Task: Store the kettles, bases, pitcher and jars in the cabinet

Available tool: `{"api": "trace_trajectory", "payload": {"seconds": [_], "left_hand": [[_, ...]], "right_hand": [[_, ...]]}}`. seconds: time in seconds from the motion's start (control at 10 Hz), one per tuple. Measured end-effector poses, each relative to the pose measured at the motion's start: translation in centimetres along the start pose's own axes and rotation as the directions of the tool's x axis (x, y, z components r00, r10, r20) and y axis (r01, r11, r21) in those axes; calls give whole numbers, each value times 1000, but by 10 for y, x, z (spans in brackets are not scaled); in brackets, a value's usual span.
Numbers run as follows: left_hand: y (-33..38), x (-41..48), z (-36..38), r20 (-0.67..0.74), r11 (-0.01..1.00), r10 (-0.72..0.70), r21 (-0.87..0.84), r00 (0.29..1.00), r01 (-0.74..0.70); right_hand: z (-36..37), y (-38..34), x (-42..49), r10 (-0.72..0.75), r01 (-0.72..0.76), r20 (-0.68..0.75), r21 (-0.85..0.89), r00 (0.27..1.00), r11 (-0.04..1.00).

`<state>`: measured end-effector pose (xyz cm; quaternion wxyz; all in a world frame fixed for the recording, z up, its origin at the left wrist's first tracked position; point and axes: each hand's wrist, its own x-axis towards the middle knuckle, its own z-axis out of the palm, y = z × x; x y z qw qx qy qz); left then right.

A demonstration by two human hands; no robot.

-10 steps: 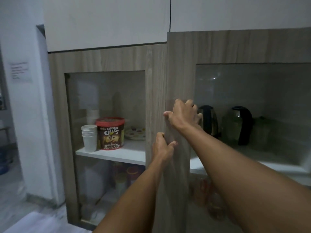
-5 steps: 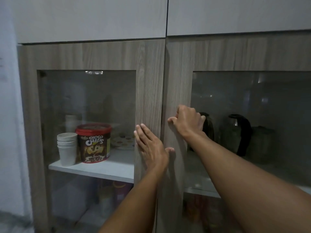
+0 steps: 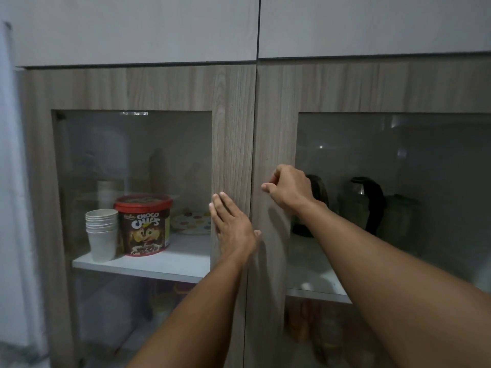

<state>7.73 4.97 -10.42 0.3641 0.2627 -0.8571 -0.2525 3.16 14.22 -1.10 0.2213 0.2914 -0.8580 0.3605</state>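
Note:
The wood cabinet has two glass-paned doors, the left door point(image 3: 233, 134) and the right door point(image 3: 276, 128), both flush and closed. My left hand point(image 3: 232, 227) lies flat, fingers spread, on the left door's frame. My right hand point(image 3: 288, 188) is curled into a loose fist against the right door's frame, holding nothing. Behind the right glass two kettles stand on the white shelf point(image 3: 313, 277): one point(image 3: 317, 192) partly hidden by my right arm, another with a black handle point(image 3: 366, 203). A dim green pitcher point(image 3: 401, 219) stands to their right. Jars point(image 3: 300, 325) show faintly below.
Behind the left glass sit a stack of white paper cups point(image 3: 102, 232), a red Choco Chips tub point(image 3: 144, 224) and a dotted plate point(image 3: 191, 221). White upper cabinets point(image 3: 132, 27) run above. A white wall point(image 3: 10, 181) stands at the left.
The right door swung shut and now sits flush with the left one. My left hand went from gripping the door edge to lying flat on the left frame. My view shifted left.

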Motion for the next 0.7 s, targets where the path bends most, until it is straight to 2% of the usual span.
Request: {"api": "trace_trajectory", "payload": {"seconds": [0.1,0.2,0.4,0.7], "left_hand": [[-2,0,-14,66,1000,9,16,998,-10],[-1,-1,-28,124,1000,14,0,992,-14],[9,-20,-51,63,994,114,-7,992,-113],[5,-80,-83,61,994,97,-49,993,-94]], "right_hand": [[-18,-1,-3,24,-38,124,111,992,993],[-27,-5,-11,12,-28,191,84,981,996],[-39,-19,-36,3,-14,226,47,974,999],[-43,-31,-81,-32,-2,260,129,965,992]]}}
